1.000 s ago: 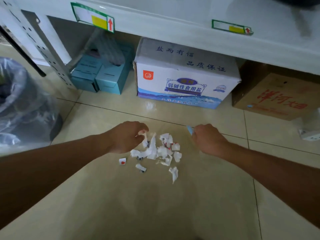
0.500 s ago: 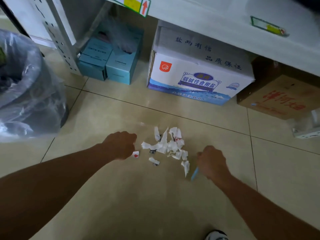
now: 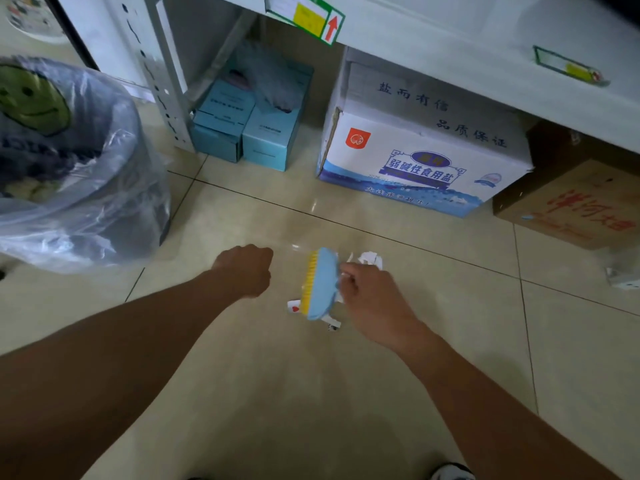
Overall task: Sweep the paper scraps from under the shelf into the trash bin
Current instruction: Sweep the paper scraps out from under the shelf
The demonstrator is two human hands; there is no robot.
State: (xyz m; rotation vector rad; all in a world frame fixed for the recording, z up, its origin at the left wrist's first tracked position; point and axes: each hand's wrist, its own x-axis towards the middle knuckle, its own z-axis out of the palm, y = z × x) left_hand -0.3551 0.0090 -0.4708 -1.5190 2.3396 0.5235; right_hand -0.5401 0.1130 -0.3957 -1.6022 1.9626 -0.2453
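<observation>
White paper scraps lie in a small heap on the beige floor tiles, mostly hidden behind a light blue brush with yellow bristles facing left. My right hand grips the brush from its right side, over the heap. A few scraps show at the brush's lower end and upper right. My left hand is a closed fist on the floor a short way left of the brush; whether it holds scraps is hidden. The trash bin, lined with a clear plastic bag, stands at the left.
The white shelf spans the top, its perforated post beside the bin. Under it sit teal boxes, a white and blue carton and a brown carton. A white power strip lies at the right edge.
My right hand has swung the brush over the scrap heap, bristles now turned left and covering most scraps. My left fist stays left of the heap. The view has shifted left, showing more of the bin.
</observation>
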